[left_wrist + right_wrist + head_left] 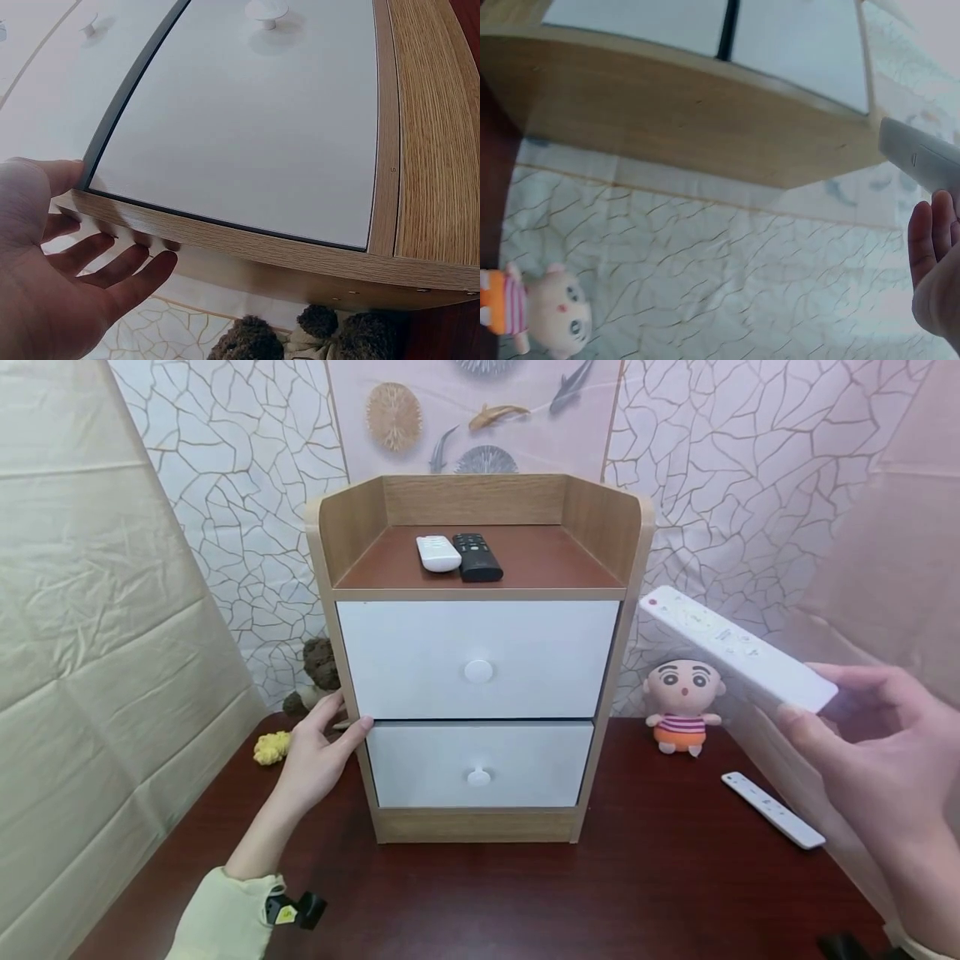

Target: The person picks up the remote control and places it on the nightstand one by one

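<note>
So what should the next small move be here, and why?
Probably the right grip should raise the held remote a little and bring it left over the top of the cabinet. A white remote and a black remote lie there side by side, with bare surface right of them, and the left grip rests on the cabinet's left edge.

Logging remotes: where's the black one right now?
In the head view, the black remote lies on top of the two-drawer cabinet, near the middle, immediately right of a small white remote.
</note>
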The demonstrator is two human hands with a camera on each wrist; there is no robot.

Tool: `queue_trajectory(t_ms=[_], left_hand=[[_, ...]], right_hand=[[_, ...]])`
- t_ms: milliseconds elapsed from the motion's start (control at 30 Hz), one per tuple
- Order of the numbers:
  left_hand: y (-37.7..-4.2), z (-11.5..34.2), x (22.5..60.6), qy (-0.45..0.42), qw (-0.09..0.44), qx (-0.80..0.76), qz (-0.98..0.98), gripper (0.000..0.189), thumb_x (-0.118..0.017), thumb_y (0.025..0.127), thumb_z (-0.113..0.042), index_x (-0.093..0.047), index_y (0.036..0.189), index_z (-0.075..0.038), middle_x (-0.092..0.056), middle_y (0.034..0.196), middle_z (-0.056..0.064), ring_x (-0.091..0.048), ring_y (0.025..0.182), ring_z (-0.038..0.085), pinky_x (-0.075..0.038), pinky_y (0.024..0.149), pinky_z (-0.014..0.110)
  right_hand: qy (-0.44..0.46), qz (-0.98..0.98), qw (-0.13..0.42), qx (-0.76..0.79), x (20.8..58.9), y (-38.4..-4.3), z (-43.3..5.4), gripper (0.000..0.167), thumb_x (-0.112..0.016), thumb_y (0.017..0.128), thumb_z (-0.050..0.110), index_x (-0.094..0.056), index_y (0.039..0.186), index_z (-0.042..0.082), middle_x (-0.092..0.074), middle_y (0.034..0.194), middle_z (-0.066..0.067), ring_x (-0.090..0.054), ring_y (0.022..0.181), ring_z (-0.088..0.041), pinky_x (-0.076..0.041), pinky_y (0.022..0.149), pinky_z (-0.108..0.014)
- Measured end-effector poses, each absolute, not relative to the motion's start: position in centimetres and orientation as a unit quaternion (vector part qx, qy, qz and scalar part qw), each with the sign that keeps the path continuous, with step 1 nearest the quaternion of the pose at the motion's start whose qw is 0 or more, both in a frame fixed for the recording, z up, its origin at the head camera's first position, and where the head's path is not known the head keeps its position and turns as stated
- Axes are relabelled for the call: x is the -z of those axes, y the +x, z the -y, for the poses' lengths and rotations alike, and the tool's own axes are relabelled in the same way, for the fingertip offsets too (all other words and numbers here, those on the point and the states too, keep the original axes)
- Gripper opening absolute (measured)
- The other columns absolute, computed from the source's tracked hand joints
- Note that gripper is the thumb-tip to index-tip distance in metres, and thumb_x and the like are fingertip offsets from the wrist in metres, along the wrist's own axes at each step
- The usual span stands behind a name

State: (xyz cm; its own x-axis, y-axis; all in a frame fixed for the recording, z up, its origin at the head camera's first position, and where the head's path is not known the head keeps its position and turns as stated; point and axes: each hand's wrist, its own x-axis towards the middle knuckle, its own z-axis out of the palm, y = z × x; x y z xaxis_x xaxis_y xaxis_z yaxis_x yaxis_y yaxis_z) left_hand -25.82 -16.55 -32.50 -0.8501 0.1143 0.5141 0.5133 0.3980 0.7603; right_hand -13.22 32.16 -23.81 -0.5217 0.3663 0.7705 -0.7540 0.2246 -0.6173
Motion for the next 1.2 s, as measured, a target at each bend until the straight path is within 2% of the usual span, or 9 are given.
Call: queue_trajectory(t_ms=[33,267,433,600,700,933,1067,1200], left_hand=[[-25.8,16.6,32.5,-0.193,0.194,0.513,0.813,0.054,-0.063,0.104,-0.019,-0.046,0.152,0.000,-0.050,0.148,0.016,-0.052,0.131,0.033,-0.047,0.087,0.010],[-25.9,16.5,32.4,-0.191,0.198,0.508,0.816,0.056,-0.064,0.104,-0.021,-0.046,0.153,-0.001,-0.050,0.149,0.015,-0.053,0.130,0.032,-0.048,0.086,0.012],[-25.9,16.6,32.5,-0.185,0.199,0.505,0.819,0.057,-0.064,0.104,-0.022,-0.045,0.154,-0.002,-0.050,0.149,0.015,-0.053,0.130,0.032,-0.049,0.086,0.014],[-25.8,16.4,32.5,-0.179,0.197,0.510,0.818,0.057,-0.064,0.104,-0.022,-0.045,0.154,-0.001,-0.051,0.148,0.016,-0.054,0.129,0.032,-0.054,0.093,0.037],[-25.7,16.2,32.4,-0.178,0.195,0.519,0.813,0.057,-0.065,0.103,-0.022,-0.046,0.153,-0.001,-0.052,0.148,0.016,-0.054,0.129,0.032,-0.053,0.094,0.049],[-25.6,16.2,32.4,-0.173,0.189,0.517,0.817,0.061,-0.066,0.103,-0.023,-0.043,0.154,0.000,-0.050,0.149,0.018,-0.052,0.131,0.033,-0.051,0.096,0.052],[-25.6,16.3,32.3,-0.173,0.190,0.519,0.815,0.061,-0.066,0.103,-0.023,-0.043,0.154,0.001,-0.048,0.151,0.018,-0.051,0.132,0.034,-0.050,0.098,0.054],[-25.6,16.3,32.2,-0.171,0.189,0.520,0.815,0.062,-0.066,0.103,-0.023,-0.042,0.154,0.002,-0.047,0.152,0.019,-0.050,0.132,0.035,-0.049,0.099,0.055]], right_hand=[[0.170,0.620,0.456,-0.615,23.6,-13.2,-31.9,0.039,-0.067,0.067,-0.028,-0.072,0.103,-0.014,-0.074,0.083,-0.007,-0.061,0.062,-0.009,-0.050,0.057,-0.010],[0.099,0.686,0.448,-0.564,21.4,-12.9,-30.0,0.042,-0.074,0.069,-0.025,-0.073,0.108,-0.010,-0.077,0.095,-0.005,-0.067,0.065,-0.010,-0.053,0.062,-0.011],[0.170,0.638,0.418,-0.624,20.2,-14.1,-28.1,0.039,-0.071,0.069,-0.029,-0.071,0.104,-0.013,-0.076,0.100,-0.013,-0.070,0.075,-0.016,-0.057,0.070,-0.015],[0.123,0.734,0.438,-0.504,18.8,-15.0,-26.7,0.037,-0.079,0.074,-0.014,-0.076,0.108,0.001,-0.076,0.089,0.003,-0.070,0.070,-0.007,-0.055,0.067,-0.012],[0.080,0.780,0.420,-0.457,18.0,-15.3,-26.0,0.036,-0.084,0.078,-0.001,-0.077,0.112,0.009,-0.074,0.085,0.009,-0.069,0.068,-0.005,-0.053,0.064,-0.011],[0.045,0.812,0.386,-0.435,16.5,-16.9,-23.8,0.037,-0.086,0.083,0.019,-0.074,0.116,0.009,-0.073,0.081,0.013,-0.070,0.073,-0.006,-0.049,0.062,-0.015],[0.056,0.822,0.400,-0.402,15.7,-18.2,-22.7,0.037,-0.084,0.082,0.023,-0.075,0.113,0.007,-0.074,0.084,0.007,-0.069,0.072,-0.001,-0.048,0.061,-0.015],[0.074,0.822,0.419,-0.379,15.1,-19.5,-21.7,0.032,-0.081,0.081,0.022,-0.076,0.106,0.002,-0.076,0.088,-0.007,-0.066,0.068,0.004,-0.049,0.060,-0.013]])
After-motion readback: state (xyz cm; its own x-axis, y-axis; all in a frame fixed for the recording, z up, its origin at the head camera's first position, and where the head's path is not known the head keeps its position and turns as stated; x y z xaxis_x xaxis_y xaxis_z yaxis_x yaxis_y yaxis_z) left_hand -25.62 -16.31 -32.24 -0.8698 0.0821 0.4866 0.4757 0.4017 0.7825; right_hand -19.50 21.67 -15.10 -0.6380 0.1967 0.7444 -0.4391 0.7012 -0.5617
